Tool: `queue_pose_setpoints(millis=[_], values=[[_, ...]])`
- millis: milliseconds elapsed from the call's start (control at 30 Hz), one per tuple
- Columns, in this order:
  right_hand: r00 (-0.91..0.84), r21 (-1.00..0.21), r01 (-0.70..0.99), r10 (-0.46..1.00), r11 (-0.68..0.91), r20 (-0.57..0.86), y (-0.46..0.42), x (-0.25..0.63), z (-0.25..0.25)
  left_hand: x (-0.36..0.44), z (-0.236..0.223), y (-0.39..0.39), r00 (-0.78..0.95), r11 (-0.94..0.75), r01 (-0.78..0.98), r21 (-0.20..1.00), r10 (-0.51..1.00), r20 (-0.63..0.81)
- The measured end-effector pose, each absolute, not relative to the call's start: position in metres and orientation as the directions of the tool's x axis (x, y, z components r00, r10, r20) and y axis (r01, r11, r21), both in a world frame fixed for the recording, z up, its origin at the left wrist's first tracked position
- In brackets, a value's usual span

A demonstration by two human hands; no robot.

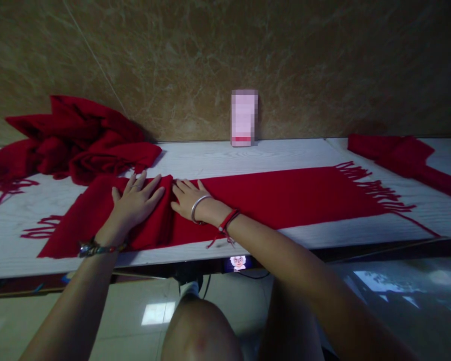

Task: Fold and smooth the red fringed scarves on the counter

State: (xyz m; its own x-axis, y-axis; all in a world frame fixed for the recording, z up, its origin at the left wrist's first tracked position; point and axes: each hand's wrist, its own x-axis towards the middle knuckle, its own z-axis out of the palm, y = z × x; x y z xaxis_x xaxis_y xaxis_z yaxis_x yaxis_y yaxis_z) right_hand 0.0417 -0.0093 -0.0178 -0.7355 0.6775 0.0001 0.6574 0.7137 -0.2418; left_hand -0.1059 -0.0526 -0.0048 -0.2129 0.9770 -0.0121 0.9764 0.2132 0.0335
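Observation:
A red fringed scarf (pixel 285 198) lies lengthwise along the white wood-grain table. Its right part is spread flat, with the fringe at the right end; the left part is doubled over on itself, with a fold edge near the middle. My left hand (pixel 137 200) rests on the folded layer, fingers spread and palm down. Just right of the fold edge, my right hand (pixel 190 200) lies on the scarf with its fingers stretched out. Neither hand grips anything that I can see.
A crumpled heap of red scarves (pixel 82 140) sits at the back left. Another red cloth (pixel 402 158) lies at the right. A pinkish box-like item (pixel 244 118), blurred out, leans against the marbled wall (pixel 304 60). The table's front edge (pixel 146 260) runs above my knees.

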Motion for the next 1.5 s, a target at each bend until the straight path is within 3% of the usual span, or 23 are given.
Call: queue_pose_setpoints(millis=[267,567,800,1033,1200,1333,1500], values=[[-0.701,-0.176,0.708,0.711,0.684,-0.056,0.005,0.087,-0.023,-0.111,-0.009,-0.049,-0.196,0.195,0.980,0.039,0.980,0.026],[-0.435,-0.053,0.901,0.897,0.431,-0.085,0.043,0.217,-0.030,-0.106,-0.005,-0.052,-0.213,0.212,0.977,0.013,0.977,0.017],[-0.315,-0.069,0.948,0.948,0.311,-0.049,0.050,0.257,-0.027,-0.086,0.000,-0.044,-0.293,0.293,0.956,-0.011,0.956,-0.005],[-0.539,-0.118,0.838,0.842,0.533,-0.024,0.026,0.204,-0.024,0.002,0.000,-0.014,0.091,-0.089,0.995,0.038,0.995,-0.051],[-0.437,-0.073,0.899,0.894,0.432,-0.101,0.037,0.240,-0.030,0.025,-0.022,-0.010,0.125,-0.122,0.991,0.051,0.991,-0.057],[-0.315,-0.042,0.949,0.948,0.313,-0.047,0.062,0.316,-0.043,0.021,-0.024,-0.013,0.136,-0.134,0.990,0.041,0.990,-0.045],[-0.201,0.009,0.979,0.962,0.202,0.183,0.083,0.398,-0.054,0.020,-0.023,-0.013,0.135,-0.133,0.990,0.056,0.990,-0.042]])
